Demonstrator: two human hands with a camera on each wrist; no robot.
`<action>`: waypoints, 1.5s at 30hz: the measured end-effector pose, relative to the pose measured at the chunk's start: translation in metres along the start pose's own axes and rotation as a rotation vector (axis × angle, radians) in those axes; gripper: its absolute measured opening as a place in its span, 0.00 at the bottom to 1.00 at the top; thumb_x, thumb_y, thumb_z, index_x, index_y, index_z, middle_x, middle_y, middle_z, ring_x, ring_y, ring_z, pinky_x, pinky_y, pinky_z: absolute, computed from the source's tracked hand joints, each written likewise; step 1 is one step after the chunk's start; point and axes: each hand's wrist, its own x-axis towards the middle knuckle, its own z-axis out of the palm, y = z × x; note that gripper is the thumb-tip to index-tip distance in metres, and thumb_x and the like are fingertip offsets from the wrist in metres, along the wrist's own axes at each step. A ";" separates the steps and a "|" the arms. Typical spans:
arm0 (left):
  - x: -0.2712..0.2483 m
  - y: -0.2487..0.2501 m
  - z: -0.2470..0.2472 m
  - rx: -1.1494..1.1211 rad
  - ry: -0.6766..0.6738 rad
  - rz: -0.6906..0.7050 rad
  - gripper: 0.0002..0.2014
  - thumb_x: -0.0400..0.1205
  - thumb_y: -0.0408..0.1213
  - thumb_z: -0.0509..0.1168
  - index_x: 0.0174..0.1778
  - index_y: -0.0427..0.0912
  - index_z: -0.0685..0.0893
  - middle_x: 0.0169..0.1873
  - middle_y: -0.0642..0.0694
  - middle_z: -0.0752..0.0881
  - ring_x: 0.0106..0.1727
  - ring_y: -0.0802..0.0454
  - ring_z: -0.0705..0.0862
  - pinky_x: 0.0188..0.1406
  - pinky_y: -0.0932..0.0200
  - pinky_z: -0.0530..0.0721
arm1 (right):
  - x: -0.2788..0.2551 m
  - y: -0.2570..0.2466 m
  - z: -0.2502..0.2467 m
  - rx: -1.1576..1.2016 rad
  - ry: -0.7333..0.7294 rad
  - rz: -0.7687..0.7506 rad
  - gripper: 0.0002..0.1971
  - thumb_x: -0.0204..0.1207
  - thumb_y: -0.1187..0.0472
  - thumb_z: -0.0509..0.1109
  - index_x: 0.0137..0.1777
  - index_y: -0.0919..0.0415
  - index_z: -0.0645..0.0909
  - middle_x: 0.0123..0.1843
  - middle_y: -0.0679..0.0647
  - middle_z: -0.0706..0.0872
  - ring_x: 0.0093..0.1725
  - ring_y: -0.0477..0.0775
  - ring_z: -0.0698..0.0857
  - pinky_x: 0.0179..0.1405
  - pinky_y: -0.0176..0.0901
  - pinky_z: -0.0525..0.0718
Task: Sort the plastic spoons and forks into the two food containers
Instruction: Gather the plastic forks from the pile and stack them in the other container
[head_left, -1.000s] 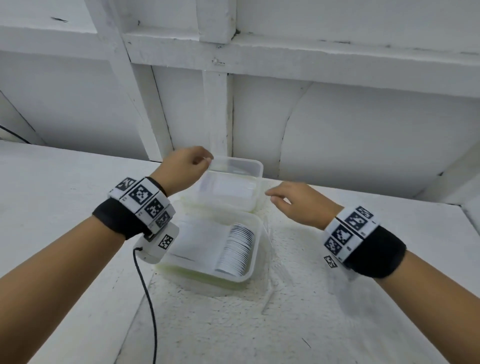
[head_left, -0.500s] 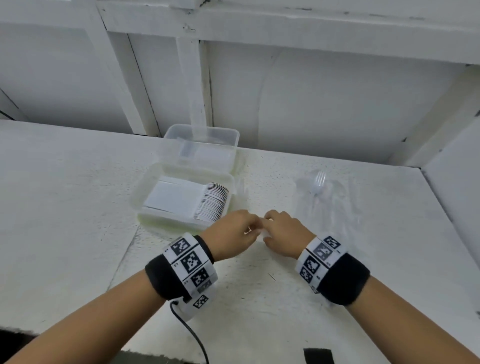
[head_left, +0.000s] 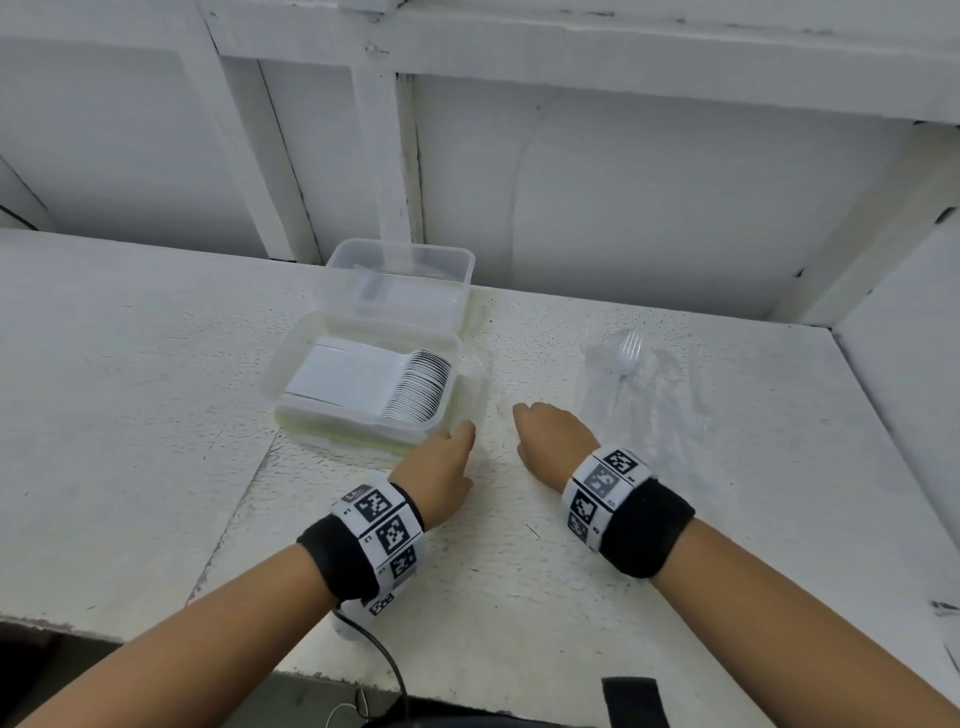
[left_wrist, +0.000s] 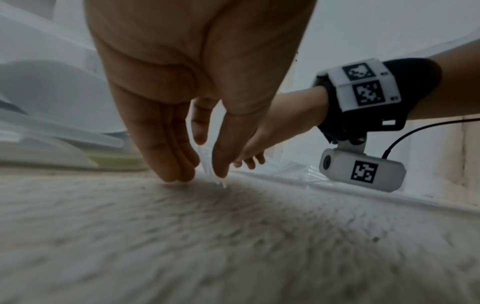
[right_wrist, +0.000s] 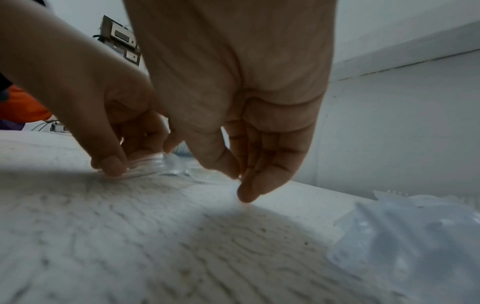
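Unwrapping underway: left hand (head_left: 441, 467) and right hand (head_left: 553, 441), gone from containers (head_left: 332, 422) to 6 o'clock, each pinching clear wrapper (right_wrist: 168, 165); fork (head_left: 626, 353) at 2 o'clock unsorted.

Two food containers on table (head_left: 156, 415), back-left of centre: far container (head_left: 400, 270) against wall, near container (head_left: 363, 384) right in front, touching it, stacked spoons (head_left: 415, 384) inside. Fork (head_left: 627, 353) off to right, lying on plastic bag (head_left: 644, 410). Left hand (head_left: 441, 467) and right hand (head_left: 550, 441) side by side just before near container, clear wrapper (right_wrist: 166, 166) between them on table.
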 end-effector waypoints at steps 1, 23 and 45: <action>-0.001 -0.001 0.000 -0.022 0.008 -0.005 0.12 0.81 0.29 0.60 0.57 0.38 0.66 0.50 0.37 0.79 0.42 0.44 0.77 0.38 0.57 0.73 | -0.003 0.001 -0.003 0.036 0.036 0.019 0.09 0.80 0.69 0.56 0.58 0.66 0.73 0.56 0.62 0.80 0.47 0.59 0.79 0.40 0.43 0.69; -0.014 -0.004 -0.065 -1.388 0.517 -0.072 0.13 0.88 0.42 0.52 0.38 0.43 0.66 0.26 0.46 0.84 0.32 0.47 0.82 0.43 0.50 0.82 | -0.010 -0.006 -0.078 1.490 0.622 0.013 0.06 0.86 0.54 0.52 0.47 0.51 0.64 0.30 0.52 0.71 0.22 0.45 0.72 0.22 0.38 0.77; -0.015 -0.043 -0.053 -1.236 0.263 -0.203 0.10 0.84 0.23 0.53 0.47 0.43 0.71 0.35 0.44 0.72 0.31 0.52 0.75 0.27 0.60 0.79 | 0.108 0.018 -0.032 -0.022 -0.218 -0.148 0.26 0.76 0.66 0.66 0.75 0.51 0.72 0.66 0.58 0.80 0.63 0.58 0.80 0.55 0.41 0.74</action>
